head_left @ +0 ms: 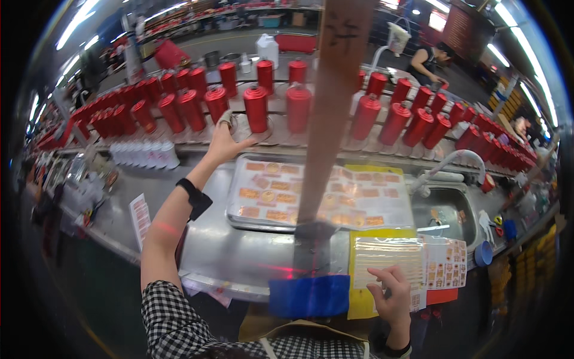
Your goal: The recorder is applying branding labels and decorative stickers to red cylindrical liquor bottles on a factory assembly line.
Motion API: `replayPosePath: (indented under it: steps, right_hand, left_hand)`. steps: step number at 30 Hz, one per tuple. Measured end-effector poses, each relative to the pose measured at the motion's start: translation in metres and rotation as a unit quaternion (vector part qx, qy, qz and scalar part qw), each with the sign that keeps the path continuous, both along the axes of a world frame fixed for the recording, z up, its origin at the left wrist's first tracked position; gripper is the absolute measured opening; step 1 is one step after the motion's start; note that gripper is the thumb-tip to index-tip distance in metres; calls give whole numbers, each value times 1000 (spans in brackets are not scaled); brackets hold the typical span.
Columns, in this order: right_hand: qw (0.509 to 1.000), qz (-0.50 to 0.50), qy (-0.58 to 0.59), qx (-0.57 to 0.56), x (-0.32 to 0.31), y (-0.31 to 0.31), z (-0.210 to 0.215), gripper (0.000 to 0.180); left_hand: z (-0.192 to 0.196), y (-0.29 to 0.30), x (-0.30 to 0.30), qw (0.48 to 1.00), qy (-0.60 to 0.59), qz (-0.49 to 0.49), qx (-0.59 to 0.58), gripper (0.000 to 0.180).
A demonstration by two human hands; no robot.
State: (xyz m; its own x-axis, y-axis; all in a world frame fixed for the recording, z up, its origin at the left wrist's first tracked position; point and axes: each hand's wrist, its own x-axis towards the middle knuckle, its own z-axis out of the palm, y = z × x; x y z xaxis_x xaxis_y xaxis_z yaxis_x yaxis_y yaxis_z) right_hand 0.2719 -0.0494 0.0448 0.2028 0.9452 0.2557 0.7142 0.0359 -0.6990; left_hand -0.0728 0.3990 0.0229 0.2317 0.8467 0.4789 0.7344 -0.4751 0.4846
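The red canister [216,103] stands along the bench's [209,251] far edge, left hand [227,143] at its base, grip unclear; a sideways nudge could tip it into neighbouring canisters [255,109]. The right hand [391,294] hangs loosely open by the near edge.

2 hands are seen: left hand [224,145] stretched far forward, thumb [244,144] spread; right hand [393,299] held low, fingers [388,277] loosely curled.
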Motion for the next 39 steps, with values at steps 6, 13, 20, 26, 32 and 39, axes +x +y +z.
replayPosePath:
  steps: [6, 13, 20, 26, 32, 39]
  right_hand:
    - [993, -115, -16, -14, 37, -21, 2, 31]
    - [987, -158, -3, -20, 38, -31, -6, 29]
    - [999, -7, 19, 42, 27, -10, -9, 32]
    - [984, 157, 47, 67, -26, 12, -5, 51]
    - [965, 254, 65, 22, -58, -1, -3, 110]
    - [964, 255, 46, -59, -52, -16, -2, 131]
  left_hand:
    - [-27, 142, 97, 992, -73, 101, 31, 80]
    - [-30, 64, 137, 959, -50, 42, 275, 73]
    - [7, -68, 49, 848, -509, -122, -86, 61]
    - [26, -270, 49, 671, -637, -191, -328, 76]
    - [7, -358, 80, 571, -575, -146, -568, 75]
    - [-20, -360, 120, 586, -558, -88, -580, 52]
